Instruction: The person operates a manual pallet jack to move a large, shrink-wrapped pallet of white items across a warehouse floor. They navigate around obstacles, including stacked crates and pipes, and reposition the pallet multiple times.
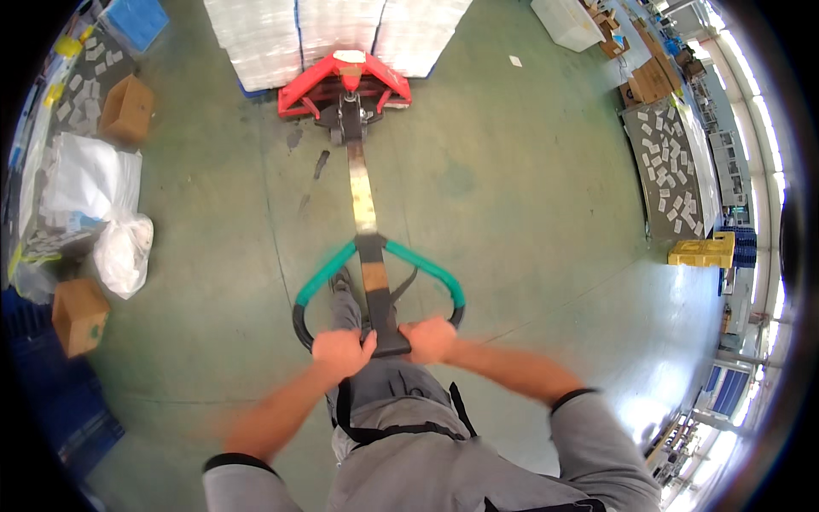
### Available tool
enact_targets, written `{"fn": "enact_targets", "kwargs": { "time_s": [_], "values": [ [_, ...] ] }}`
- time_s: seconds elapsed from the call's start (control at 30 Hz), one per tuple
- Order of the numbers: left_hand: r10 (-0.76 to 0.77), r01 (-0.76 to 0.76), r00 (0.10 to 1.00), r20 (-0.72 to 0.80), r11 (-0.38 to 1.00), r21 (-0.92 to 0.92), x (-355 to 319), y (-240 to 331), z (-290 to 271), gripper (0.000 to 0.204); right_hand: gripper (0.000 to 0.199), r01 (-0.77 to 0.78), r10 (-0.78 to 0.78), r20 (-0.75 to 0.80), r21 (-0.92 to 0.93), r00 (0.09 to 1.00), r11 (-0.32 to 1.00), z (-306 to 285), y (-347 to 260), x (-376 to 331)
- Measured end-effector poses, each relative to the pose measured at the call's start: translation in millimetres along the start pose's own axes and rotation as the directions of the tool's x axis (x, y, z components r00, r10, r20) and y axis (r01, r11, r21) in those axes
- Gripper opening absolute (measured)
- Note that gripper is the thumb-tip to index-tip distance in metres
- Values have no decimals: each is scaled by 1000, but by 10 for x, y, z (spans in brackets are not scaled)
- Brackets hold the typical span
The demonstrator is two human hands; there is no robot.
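Both my hands grip the looped handle (pixel 426 263) of a pallet jack, close in front of my body. My left hand (pixel 339 352) is closed around the left side of its near bar, and my right hand (pixel 431 339) around the right side. The loop is green on its upper arms and black nearer me. From it a worn steel shaft (pixel 362 188) runs forward to the red pallet jack body (pixel 388 81). Beyond that stands a tall load wrapped in white (pixel 341 32), with blue edges at its base; the forks are hidden.
At left are a cardboard box (pixel 128 109), white plastic bags (pixel 124 256), another cardboard box (pixel 79 317) and blue crates (pixel 51 384). At right stand a white bin (pixel 566 23), a table covered with small pale pieces (pixel 670 166) and a yellow crate (pixel 702 250).
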State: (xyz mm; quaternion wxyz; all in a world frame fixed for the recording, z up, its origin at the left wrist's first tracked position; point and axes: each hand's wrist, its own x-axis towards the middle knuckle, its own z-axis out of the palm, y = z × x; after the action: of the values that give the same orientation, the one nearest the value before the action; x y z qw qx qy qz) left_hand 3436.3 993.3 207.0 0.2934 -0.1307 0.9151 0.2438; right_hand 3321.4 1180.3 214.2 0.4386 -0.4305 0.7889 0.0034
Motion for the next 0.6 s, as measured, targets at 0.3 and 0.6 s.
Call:
{"fn": "enact_targets", "kwargs": {
  "time_s": [0.3,0.6],
  "values": [
    [-96,100,987,130,995,-26,136,-169,559,71,35,-74,76,52,-41,996,996,615,38,169],
    [-28,-16,835,-549,997,-75,-182,557,-2453,56,45,0,-20,-421,-48,907,999,-2443,-418,-631]
  ]
}}
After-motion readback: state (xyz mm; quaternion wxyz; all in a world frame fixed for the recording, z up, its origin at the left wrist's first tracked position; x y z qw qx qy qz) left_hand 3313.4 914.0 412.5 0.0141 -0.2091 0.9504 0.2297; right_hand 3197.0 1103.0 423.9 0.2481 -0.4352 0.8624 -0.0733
